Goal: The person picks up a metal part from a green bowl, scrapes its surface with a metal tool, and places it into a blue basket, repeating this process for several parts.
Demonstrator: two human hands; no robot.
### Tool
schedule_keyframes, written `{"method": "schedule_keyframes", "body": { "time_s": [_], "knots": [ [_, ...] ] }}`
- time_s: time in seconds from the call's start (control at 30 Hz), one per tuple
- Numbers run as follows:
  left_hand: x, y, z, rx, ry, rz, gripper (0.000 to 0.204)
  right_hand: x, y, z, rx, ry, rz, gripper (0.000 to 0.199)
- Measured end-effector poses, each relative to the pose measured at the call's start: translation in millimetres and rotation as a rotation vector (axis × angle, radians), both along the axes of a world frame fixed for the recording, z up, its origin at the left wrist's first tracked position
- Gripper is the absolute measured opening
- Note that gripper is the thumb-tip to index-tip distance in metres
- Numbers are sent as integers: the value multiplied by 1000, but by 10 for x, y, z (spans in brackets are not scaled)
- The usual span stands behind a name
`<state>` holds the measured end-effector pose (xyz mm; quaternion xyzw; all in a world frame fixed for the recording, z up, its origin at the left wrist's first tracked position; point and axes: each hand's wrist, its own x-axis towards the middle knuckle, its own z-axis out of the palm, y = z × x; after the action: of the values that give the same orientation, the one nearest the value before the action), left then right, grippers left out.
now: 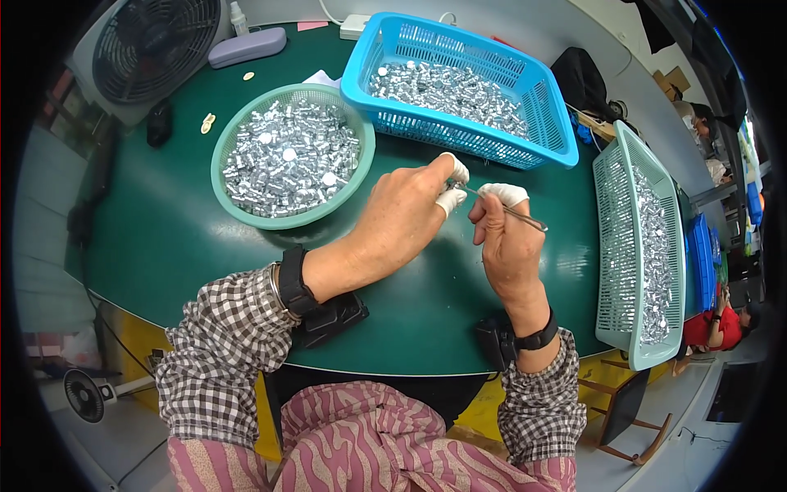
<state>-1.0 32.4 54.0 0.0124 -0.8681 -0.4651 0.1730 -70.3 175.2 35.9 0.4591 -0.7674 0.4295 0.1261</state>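
Observation:
My left hand (400, 207) is closed in a pinch, white covers on its fingertips. A small metal part (453, 187) shows between those fingertips, mostly hidden. My right hand (512, 248), also with white fingertip covers, grips a thin metal tool with a looped end (526, 219). The tool's far end reaches left to the pinched part. To the left of my hands stands a round pale green basket (225, 205) filled with small silver metal parts (287, 164). Behind my hands, a blue rectangular basket (459, 123) holds more of them.
A pale green rectangular basket (616, 246) of metal parts stands at the right table edge. On the green table (393, 320) lie a purple case (247, 47), a black object (160, 123) and small shells (207, 123). A large fan (156, 45) stands far left. A person in red (713, 328) is at the right.

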Motion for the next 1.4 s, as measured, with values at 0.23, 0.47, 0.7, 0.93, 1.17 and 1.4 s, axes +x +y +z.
{"method": "schedule_keyframes", "body": {
  "time_s": [0.23,0.47,0.7,0.93,1.17,1.4],
  "knots": [
    [-11,-38,-20,9,15,12,16,52,-10,40,-109,-47,-23,17],
    [-42,-47,-73,-4,67,14,18,15,-28,-24,-40,-23,-28,19],
    [-45,-7,-49,-107,-13,38,16,-60,-32,-61,62,32,-35,18],
    [-26,-71,-118,-100,37,33,18,41,-73,-9,-39,-66,-61,15],
    [-67,-30,-121,-84,24,-4,16,-68,-24,-157,167,173,-88,11],
    [-37,73,106,1,-254,51,17,-106,-124,-203,72,128,-22,14]
  ]
}}
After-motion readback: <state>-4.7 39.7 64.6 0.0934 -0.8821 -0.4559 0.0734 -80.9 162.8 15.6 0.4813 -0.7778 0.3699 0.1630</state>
